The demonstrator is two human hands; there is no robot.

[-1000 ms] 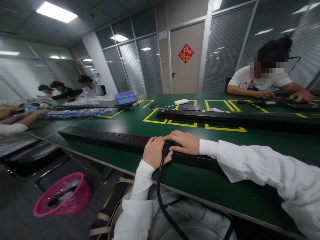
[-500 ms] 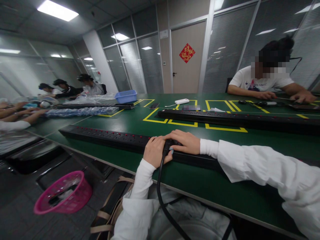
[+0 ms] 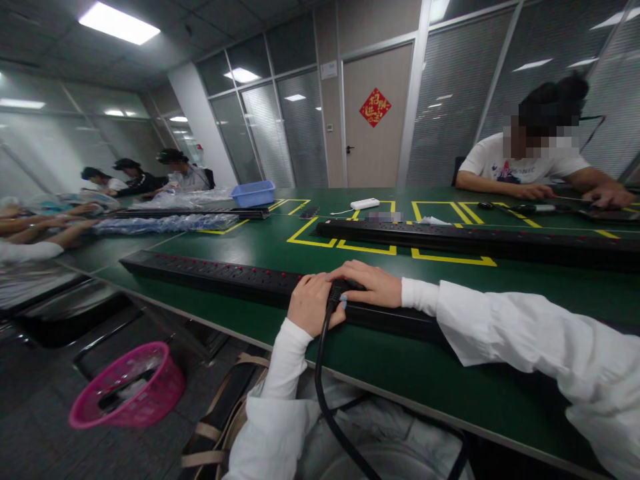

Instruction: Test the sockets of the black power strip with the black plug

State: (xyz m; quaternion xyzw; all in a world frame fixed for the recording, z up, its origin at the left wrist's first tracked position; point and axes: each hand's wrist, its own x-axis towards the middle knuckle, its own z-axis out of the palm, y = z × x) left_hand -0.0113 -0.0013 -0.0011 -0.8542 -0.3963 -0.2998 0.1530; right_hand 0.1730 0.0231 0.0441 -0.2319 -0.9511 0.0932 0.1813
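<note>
A long black power strip point(image 3: 210, 272) with a row of red dots lies along the green table in front of me. At its middle, a black plug point(image 3: 336, 288) is pressed against its face, and a thick black cable point(image 3: 320, 383) hangs from the plug over the table edge towards my lap. My left hand point(image 3: 311, 303) is closed round the plug's left side, its thumb lying across the front. From the right, my right hand point(image 3: 374, 284) curls its fingers over the plug's top and rests on the strip. The plug's contact end is hidden beneath my fingers.
Another black power strip point(image 3: 475, 239) lies farther back, near a white device point(image 3: 365, 203) and yellow tape outlines. A blue bin point(image 3: 253, 195) and plastic wrapping point(image 3: 165, 224) are at the left. A pink basket point(image 3: 167, 390) stands on the floor. A co-worker point(image 3: 530, 157) sits opposite.
</note>
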